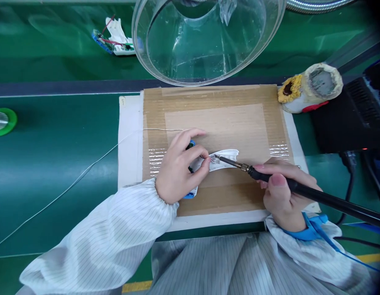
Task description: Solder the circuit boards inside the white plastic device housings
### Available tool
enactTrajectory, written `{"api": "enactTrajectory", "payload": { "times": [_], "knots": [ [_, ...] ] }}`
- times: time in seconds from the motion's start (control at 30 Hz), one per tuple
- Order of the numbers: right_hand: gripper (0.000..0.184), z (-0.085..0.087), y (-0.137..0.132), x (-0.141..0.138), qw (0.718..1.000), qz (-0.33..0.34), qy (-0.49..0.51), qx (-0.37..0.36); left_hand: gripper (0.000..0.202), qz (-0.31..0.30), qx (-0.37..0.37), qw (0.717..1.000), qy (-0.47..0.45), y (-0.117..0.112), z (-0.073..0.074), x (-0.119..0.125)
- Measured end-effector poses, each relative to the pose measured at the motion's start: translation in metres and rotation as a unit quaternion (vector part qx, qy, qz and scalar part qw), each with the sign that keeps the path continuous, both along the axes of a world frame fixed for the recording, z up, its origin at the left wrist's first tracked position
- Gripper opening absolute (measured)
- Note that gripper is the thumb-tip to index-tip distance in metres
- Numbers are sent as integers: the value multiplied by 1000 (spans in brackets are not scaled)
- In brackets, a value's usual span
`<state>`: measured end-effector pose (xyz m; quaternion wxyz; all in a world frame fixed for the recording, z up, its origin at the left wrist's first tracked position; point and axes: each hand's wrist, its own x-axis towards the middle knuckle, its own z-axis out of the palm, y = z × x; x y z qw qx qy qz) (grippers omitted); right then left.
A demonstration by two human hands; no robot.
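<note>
My right hand [285,188] grips a black soldering iron [266,176], with the tip at a white plastic housing [228,155] on the cardboard. My left hand [185,164] is closed in a pinch beside that tip. A thin wire [202,157] shows between its thumb and forefinger, while other fingers arch above. Beneath this hand, a blue-edged part [190,194] of the device peeks out, mostly hidden. A long strand of solder wire [94,164] runs from the lower left to the left hand; where it ends is hidden.
Taped cardboard [214,196] covers a white board on the green bench. Behind it stands a large clear round plastic container [205,78]. A similar wired device [118,41] lies at the back left. A solder spool [8,122], a decorated pot [309,90] and a black box [340,119] flank the board.
</note>
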<state>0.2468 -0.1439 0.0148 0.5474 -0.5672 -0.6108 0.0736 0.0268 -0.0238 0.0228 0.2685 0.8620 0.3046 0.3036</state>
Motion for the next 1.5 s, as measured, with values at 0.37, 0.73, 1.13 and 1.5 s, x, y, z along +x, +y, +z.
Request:
{"api": "enactTrajectory", "payload": {
  "times": [0.37,0.73,1.13,1.5],
  "knots": [
    [61,-5,14,-1,983,53,-103,-144,10,0,0,1000,-1,0,-1,0],
    [76,-3,8,-3,993,42,-93,-64,13,-21,15,999,-41,1,3,-1],
    [77,-6,6,-1,994,24,-98,-41,10,-39,25,996,-71,-2,10,-4],
    [55,-20,13,-3,988,12,-139,-64,34,105,91,972,187,185,50,-89]
  ]
}}
